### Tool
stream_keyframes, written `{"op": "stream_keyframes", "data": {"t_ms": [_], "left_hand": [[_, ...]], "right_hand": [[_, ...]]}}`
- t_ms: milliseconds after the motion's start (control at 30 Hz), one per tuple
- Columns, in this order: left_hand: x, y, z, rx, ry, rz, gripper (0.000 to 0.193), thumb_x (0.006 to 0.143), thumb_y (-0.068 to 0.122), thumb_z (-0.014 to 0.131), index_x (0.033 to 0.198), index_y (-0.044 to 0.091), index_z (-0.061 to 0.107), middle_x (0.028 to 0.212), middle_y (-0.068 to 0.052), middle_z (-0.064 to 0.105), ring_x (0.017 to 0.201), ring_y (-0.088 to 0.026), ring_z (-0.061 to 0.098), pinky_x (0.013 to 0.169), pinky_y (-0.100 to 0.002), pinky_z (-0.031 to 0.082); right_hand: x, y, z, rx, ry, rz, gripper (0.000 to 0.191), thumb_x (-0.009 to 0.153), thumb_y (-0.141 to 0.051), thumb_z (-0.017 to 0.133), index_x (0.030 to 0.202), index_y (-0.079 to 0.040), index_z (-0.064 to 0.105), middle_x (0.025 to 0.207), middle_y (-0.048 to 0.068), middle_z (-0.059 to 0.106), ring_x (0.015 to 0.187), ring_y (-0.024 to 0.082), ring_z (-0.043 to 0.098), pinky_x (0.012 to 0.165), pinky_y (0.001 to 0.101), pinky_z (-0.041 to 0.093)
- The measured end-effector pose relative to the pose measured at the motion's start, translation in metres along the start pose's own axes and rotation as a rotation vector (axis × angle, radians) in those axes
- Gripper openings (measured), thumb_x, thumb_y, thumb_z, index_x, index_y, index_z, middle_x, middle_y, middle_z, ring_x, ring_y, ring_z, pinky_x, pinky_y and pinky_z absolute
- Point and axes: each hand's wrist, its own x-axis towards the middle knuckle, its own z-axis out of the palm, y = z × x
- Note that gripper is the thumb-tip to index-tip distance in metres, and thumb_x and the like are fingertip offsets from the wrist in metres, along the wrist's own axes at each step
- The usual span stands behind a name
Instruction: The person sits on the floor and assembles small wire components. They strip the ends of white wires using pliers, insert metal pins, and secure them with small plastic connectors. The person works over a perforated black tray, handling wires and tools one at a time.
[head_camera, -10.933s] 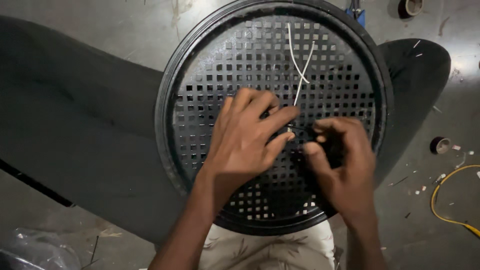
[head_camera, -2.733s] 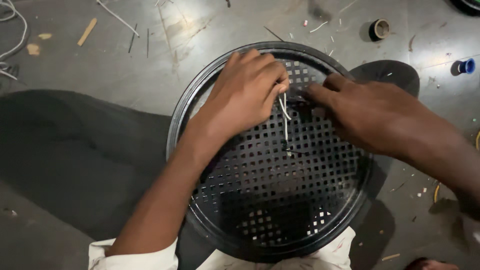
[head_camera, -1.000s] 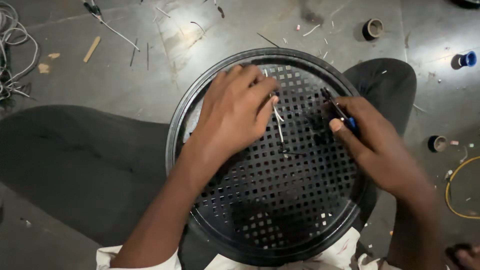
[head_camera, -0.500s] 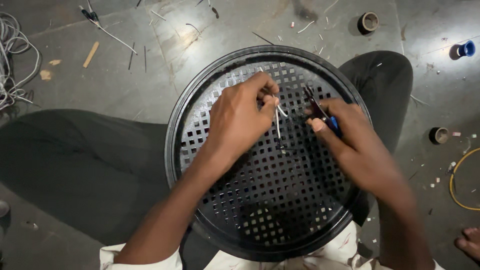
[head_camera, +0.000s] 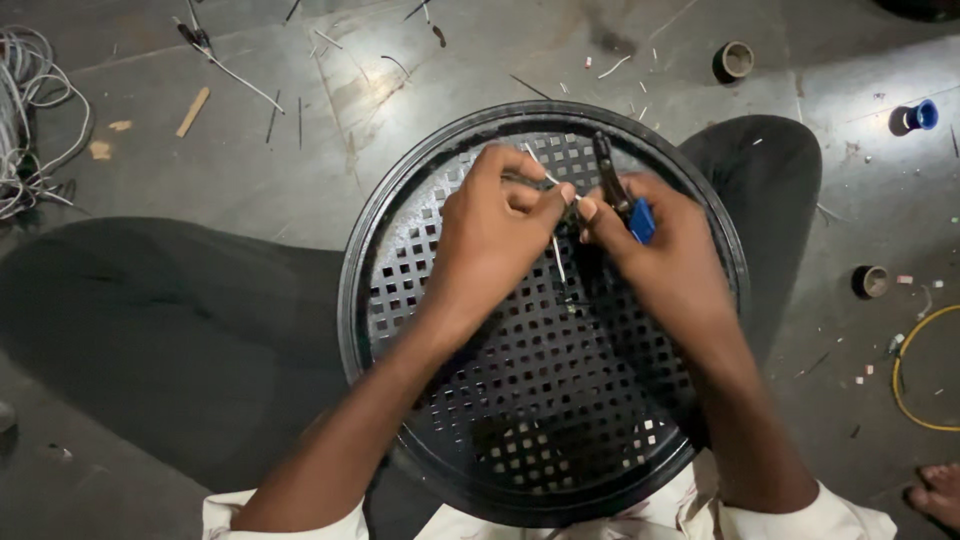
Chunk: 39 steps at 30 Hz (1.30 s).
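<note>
Tie (head_camera: 556, 250) runs down the grille (head_camera: 420, 300) from our left hand (head_camera: 495, 235), pinched at its top end; right hand (head_camera: 665, 255), just right, grips pliers (head_camera: 620, 195) pointing away from us.

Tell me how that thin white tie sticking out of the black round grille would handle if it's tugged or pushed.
The white tie looks thin and narrow, so it probably bends easily yet springs back. The left hand pinches it by the fingertips alone, suggesting it is very light. Threaded through the perforated grille, it would likely slide rather than roll. The right hand holds blue-handled pliers beside it.
</note>
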Motion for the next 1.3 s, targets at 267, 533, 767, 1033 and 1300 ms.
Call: {"op": "stream_keyframes", "data": {"t_ms": [267,533,767,1033,1300], "left_hand": [[0.008,-0.010,0.003,-0.429,-0.143,-0.216,0.016,0.095,0.019,0.070,0.096,0.005,0.075,0.079,-0.001,0.073,0.064,-0.004,0.060,0.050,-0.020,0.043],[0.010,-0.011,0.000,-0.565,-0.112,-0.274,0.014,0.096,0.018,0.068,0.097,0.005,0.074,0.084,-0.002,0.074,0.071,-0.007,0.066,0.057,-0.022,0.050],[0.011,-0.005,-0.002,-0.695,-0.028,-0.228,0.015,0.098,0.017,0.063,0.097,0.003,0.067,0.104,-0.011,0.075,0.098,-0.022,0.076,0.088,-0.034,0.064],[0.010,-0.006,0.000,-0.738,-0.016,-0.182,0.017,0.099,0.015,0.063,0.100,-0.001,0.066,0.106,-0.016,0.075,0.099,-0.024,0.075,0.091,-0.038,0.064],[0.009,-0.006,0.002,-0.743,-0.004,-0.152,0.016,0.099,0.012,0.063,0.103,-0.003,0.066,0.105,-0.013,0.075,0.095,-0.020,0.074,0.091,-0.035,0.064]], "right_hand": [[0.002,0.004,0.002,0.123,-0.062,-0.048,0.015,0.104,-0.016,0.063,0.105,-0.003,0.069,0.088,-0.004,0.065,0.080,0.003,0.056,0.072,0.0207,0.045],[0.007,0.002,-0.002,0.027,-0.110,-0.175,0.016,0.104,-0.015,0.062,0.109,-0.001,0.070,0.094,0.004,0.067,0.088,0.011,0.061,0.081,0.0263,0.048],[-0.007,-0.028,-0.015,-0.640,-0.090,-0.087,0.033,0.098,-0.029,0.063,0.119,-0.005,0.066,0.103,0.021,0.069,0.093,0.044,0.065,0.075,0.0502,0.050],[-0.006,-0.045,-0.013,-0.797,-0.124,-0.095,0.032,0.098,-0.031,0.061,0.116,-0.006,0.067,0.105,0.018,0.070,0.092,0.042,0.066,0.076,0.0516,0.050],[-0.006,-0.045,-0.010,-0.790,-0.112,-0.115,0.031,0.100,-0.030,0.059,0.115,-0.004,0.067,0.104,0.019,0.070,0.094,0.042,0.065,0.077,0.0516,0.050]]}}
